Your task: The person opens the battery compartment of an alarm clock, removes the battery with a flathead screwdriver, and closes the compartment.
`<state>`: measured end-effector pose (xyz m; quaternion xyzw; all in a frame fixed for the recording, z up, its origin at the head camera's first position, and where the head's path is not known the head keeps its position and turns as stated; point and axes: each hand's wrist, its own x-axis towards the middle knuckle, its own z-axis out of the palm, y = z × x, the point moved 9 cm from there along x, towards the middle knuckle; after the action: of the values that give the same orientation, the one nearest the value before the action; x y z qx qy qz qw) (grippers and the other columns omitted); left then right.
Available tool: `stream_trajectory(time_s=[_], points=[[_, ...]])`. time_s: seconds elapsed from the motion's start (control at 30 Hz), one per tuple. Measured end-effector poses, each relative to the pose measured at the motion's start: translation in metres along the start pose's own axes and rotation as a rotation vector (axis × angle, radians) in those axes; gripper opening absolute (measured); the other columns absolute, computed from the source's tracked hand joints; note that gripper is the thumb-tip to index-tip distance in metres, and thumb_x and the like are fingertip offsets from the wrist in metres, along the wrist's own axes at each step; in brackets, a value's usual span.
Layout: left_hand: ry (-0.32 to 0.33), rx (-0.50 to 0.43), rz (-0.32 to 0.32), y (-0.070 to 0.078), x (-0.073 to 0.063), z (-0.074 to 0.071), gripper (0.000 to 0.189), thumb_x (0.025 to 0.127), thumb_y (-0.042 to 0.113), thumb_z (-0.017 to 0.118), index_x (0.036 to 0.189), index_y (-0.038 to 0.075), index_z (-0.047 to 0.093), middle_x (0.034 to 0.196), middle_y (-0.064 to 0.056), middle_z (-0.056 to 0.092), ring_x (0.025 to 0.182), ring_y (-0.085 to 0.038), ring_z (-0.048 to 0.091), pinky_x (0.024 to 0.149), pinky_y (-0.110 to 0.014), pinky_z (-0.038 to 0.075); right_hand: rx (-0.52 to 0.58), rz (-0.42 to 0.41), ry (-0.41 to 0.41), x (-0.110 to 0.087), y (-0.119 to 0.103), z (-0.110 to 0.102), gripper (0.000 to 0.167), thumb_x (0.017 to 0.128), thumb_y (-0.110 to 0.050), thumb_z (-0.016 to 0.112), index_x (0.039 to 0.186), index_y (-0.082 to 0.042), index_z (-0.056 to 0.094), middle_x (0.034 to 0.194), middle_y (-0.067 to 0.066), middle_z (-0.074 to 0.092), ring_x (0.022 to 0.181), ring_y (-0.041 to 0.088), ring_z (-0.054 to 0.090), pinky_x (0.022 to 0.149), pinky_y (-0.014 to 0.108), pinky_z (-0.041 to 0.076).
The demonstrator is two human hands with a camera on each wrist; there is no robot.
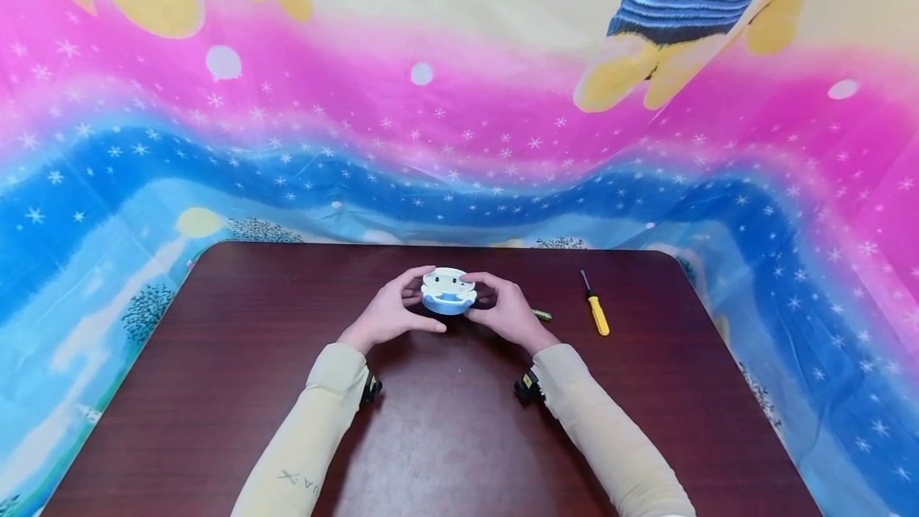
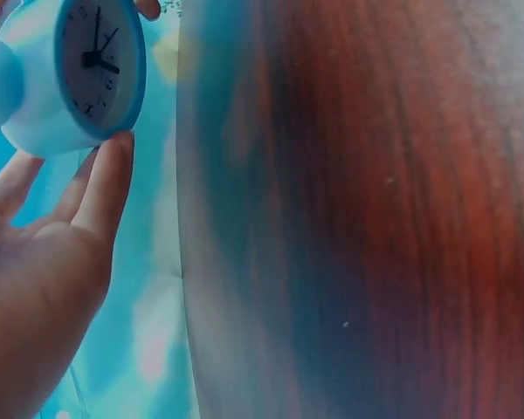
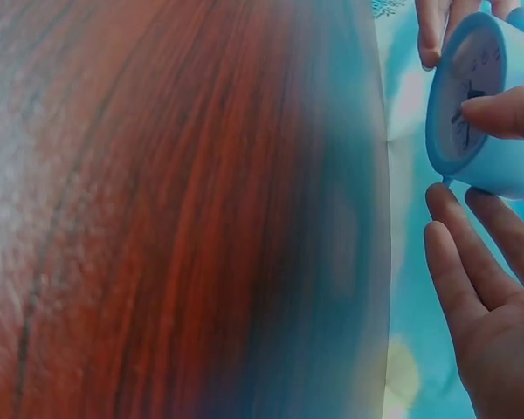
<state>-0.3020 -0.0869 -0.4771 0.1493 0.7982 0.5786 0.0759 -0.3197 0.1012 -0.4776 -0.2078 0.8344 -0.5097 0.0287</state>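
Note:
A light-blue alarm clock is held up between both hands near the far part of the table. My left hand grips its left side, with the thumb stretched along the near side. From the right, my right hand holds it, the index finger on its upper edge. In the head view its upper part looks white with small dark spots. The left wrist view shows the dial with black hands, turned toward the table side. A finger overlaps the dial in the right wrist view.
To the right, a screwdriver with a yellow handle lies on the dark wooden table. A small green object pokes out beside my right hand, partly hidden by it. A patterned cloth hangs behind and around the table.

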Motion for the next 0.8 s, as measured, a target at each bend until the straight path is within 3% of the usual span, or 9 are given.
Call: stream_trajectory(time_s=[0.17, 0.33, 0.57, 0.8], points=[[0.065, 0.065, 0.045, -0.001, 0.001, -0.003, 0.078, 0.079, 0.003, 0.088, 0.148, 0.013, 0.053, 0.133, -0.015, 0.061, 0.112, -0.03, 0.065, 0.098, -0.043, 0.051, 0.049, 0.007, -0.025, 0.0, -0.001, 0.003, 0.057, 0.081, 0.004, 0.082, 0.135, -0.008, 0.065, 0.126, 0.016, 0.064, 0.1, 0.032, 0.068, 0.09, 0.051, 0.054], [0.089, 0.077, 0.04, -0.002, 0.002, -0.006, 0.073, 0.08, 0.002, 0.086, 0.146, 0.013, 0.056, 0.129, -0.015, 0.064, 0.106, -0.029, 0.067, 0.095, -0.043, 0.052, 0.065, 0.003, -0.04, -0.002, -0.014, 0.002, 0.055, 0.081, 0.01, 0.077, 0.134, 0.001, 0.062, 0.126, 0.023, 0.063, 0.101, 0.04, 0.066, 0.09, 0.059, 0.052], [0.113, 0.077, 0.062, 0.0, 0.0, -0.01, 0.067, 0.081, 0.004, 0.086, 0.142, 0.011, 0.059, 0.121, -0.014, 0.068, 0.102, -0.027, 0.068, 0.092, -0.043, 0.054, 0.092, 0.025, -0.012, -0.001, -0.001, 0.001, 0.054, 0.083, 0.003, 0.081, 0.133, -0.013, 0.066, 0.129, 0.012, 0.064, 0.102, 0.031, 0.068, 0.091, 0.048, 0.054], [0.132, 0.083, 0.079, 0.0, -0.001, -0.012, 0.06, 0.084, 0.006, 0.084, 0.139, 0.008, 0.061, 0.113, -0.012, 0.07, 0.1, -0.026, 0.069, 0.09, -0.041, 0.055, 0.106, 0.032, -0.009, -0.001, 0.0, 0.0, 0.052, 0.085, -0.001, 0.08, 0.133, -0.017, 0.067, 0.131, 0.007, 0.063, 0.105, 0.025, 0.067, 0.091, 0.04, 0.055]])
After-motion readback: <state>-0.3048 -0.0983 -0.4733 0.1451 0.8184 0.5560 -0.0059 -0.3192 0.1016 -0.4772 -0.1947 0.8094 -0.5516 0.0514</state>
